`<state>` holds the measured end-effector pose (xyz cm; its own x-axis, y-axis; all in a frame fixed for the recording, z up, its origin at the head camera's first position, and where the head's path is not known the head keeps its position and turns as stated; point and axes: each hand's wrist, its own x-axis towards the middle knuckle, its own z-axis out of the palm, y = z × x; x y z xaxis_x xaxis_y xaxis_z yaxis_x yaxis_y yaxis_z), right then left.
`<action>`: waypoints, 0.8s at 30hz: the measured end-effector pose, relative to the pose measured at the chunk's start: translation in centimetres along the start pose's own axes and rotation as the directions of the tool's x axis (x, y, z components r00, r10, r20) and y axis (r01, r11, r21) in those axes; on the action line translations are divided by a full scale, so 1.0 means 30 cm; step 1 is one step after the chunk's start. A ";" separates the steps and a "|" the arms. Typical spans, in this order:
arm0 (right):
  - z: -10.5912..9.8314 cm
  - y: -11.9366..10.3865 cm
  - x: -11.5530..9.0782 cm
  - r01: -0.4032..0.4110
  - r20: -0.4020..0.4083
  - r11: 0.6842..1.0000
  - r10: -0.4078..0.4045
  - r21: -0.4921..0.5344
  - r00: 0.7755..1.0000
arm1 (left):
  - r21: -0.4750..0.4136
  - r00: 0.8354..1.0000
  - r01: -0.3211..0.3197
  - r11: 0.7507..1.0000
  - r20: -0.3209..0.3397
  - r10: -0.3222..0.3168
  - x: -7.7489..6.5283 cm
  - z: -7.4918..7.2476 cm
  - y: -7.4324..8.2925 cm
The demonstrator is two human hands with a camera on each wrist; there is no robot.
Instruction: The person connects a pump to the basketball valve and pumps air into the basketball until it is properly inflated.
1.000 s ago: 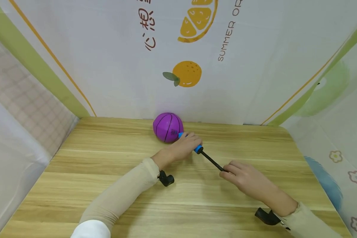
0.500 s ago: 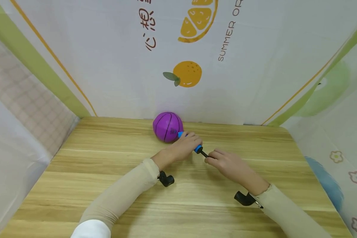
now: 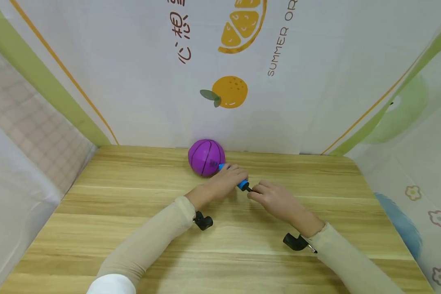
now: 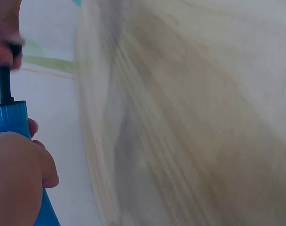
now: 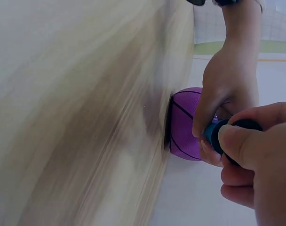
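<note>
A purple ball (image 3: 205,157) with black basketball lines sits at the back of the table, close to the wall cloth. My left hand (image 3: 224,182) grips the blue barrel of a hand pump (image 3: 242,185), whose front end points at the ball's right side. My right hand (image 3: 275,200) holds the black handle at the pump's other end, mostly hidden by the fingers. A short stretch of black rod shows between handle and barrel; the left wrist view shows the rod (image 4: 4,84) above the blue barrel (image 4: 11,117). In the right wrist view the purple ball (image 5: 185,125) lies beyond both hands.
The wood-grain table (image 3: 161,261) spreads out under both arms. Behind it hangs a white cloth (image 3: 150,102) printed with oranges and lettering. Black camera mounts (image 3: 203,221) hang at the wrists. Pale cloths enclose the left and right sides.
My right hand has moved left and up toward my left hand, pushing the pump's rod into the barrel, so less of it shows. My left hand and the ball stay almost in place.
</note>
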<state>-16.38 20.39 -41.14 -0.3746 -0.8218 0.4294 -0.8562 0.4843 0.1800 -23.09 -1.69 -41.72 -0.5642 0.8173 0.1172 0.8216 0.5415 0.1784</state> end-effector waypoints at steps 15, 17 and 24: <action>-0.121 -0.061 -0.117 0.031 0.014 0.998 -0.032 0.057 0.999 | 0.001 1.000 -0.001 1.000 -0.014 0.001 -0.004 0.009 -0.027; -0.138 -0.069 -0.126 0.028 0.009 0.998 -0.029 0.048 1.000 | 0.007 1.000 0.001 1.000 -0.020 -0.001 -0.004 0.007 -0.029; -0.158 -0.082 -0.127 0.037 -0.032 0.998 -0.036 0.040 0.999 | 0.015 1.000 0.014 1.000 -0.001 -0.014 -0.006 -0.005 -0.022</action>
<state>-11.14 23.75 -39.03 -0.3317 -0.8286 0.4509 -0.8833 0.4407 0.1601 -23.54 -2.22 -41.70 -0.5759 0.8094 0.1154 0.8146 0.5560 0.1653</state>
